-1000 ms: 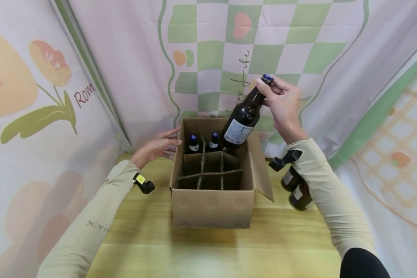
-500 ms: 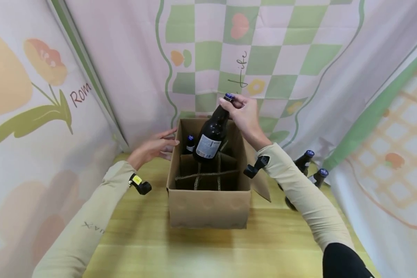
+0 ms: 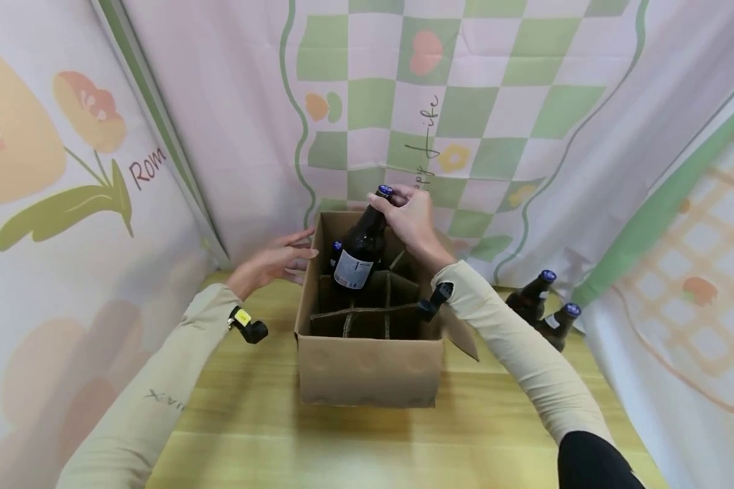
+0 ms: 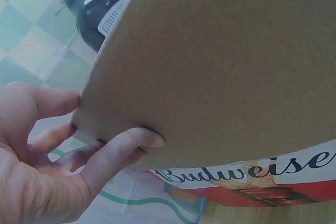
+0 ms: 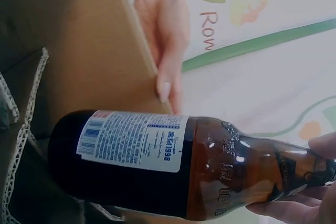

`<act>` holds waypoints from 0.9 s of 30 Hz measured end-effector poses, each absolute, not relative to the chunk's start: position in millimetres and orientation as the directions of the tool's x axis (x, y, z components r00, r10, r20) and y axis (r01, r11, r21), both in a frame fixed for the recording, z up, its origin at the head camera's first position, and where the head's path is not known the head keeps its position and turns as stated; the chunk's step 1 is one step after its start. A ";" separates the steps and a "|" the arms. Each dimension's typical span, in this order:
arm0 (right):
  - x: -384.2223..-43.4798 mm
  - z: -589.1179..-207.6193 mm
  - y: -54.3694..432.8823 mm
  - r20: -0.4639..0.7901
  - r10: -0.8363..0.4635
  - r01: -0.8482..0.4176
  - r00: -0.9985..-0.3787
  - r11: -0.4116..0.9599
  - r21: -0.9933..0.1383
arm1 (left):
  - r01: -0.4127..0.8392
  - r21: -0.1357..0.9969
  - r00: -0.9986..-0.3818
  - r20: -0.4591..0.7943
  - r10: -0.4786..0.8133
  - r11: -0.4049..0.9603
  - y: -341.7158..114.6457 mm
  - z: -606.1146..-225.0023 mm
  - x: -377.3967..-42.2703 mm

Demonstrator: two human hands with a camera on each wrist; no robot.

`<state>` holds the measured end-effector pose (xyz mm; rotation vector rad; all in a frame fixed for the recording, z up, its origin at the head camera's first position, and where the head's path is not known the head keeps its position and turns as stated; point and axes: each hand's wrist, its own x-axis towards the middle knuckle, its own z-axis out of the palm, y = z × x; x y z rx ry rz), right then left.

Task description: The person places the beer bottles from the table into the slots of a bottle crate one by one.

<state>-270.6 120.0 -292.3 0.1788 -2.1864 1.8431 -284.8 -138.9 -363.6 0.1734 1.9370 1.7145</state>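
By its neck, my right hand (image 3: 412,221) pinches a brown glass beer bottle (image 3: 363,238) with a blue cap. It tilts over the far left part of an open cardboard box (image 3: 367,370), its base down among the dividers (image 3: 351,311). The right wrist view shows the bottle's white label (image 5: 134,140) and amber shoulder. At the box's far left corner, my left hand (image 3: 272,267) holds a folded-out flap (image 4: 210,72), thumb on its face and some fingers behind. Another bottle's blue cap (image 3: 336,246) shows inside the box, partly hidden by the held bottle.
Two more capped bottles, one (image 3: 529,297) behind the other (image 3: 558,326), stand on the wooden table (image 3: 251,421) right of the box, partly behind my right forearm. A flap (image 3: 461,336) sticks out on the box's right. Printed curtains (image 3: 245,122) hang close behind and at both sides.
My right hand has carried the bottle left and down, from above the box's far right corner to its far left part. My left hand keeps its place at the box.
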 end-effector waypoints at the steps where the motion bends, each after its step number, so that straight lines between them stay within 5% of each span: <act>1: -270.6 -292.8 118.3 0.285 0.072 -0.268 -0.956 0.190 -0.945 | -0.254 0.951 -0.845 -0.308 0.437 0.179 -139.0 -363.9 -285.2; 10: -270.4 -292.0 114.6 0.291 0.024 -0.278 -0.956 0.235 -0.932 | -0.236 0.955 -0.840 -0.292 0.457 0.177 -134.4 -365.4 -292.4; 20: -272.1 -296.1 101.8 0.273 0.007 -0.270 -0.962 0.130 -0.954 | -0.255 0.952 -0.840 -0.305 0.448 0.170 -143.2 -365.4 -292.2; 27: -272.3 -313.7 91.8 0.280 -0.074 -0.287 -0.957 0.366 -0.885 | -0.256 0.947 -0.840 -0.318 0.440 0.196 -142.7 -361.3 -289.8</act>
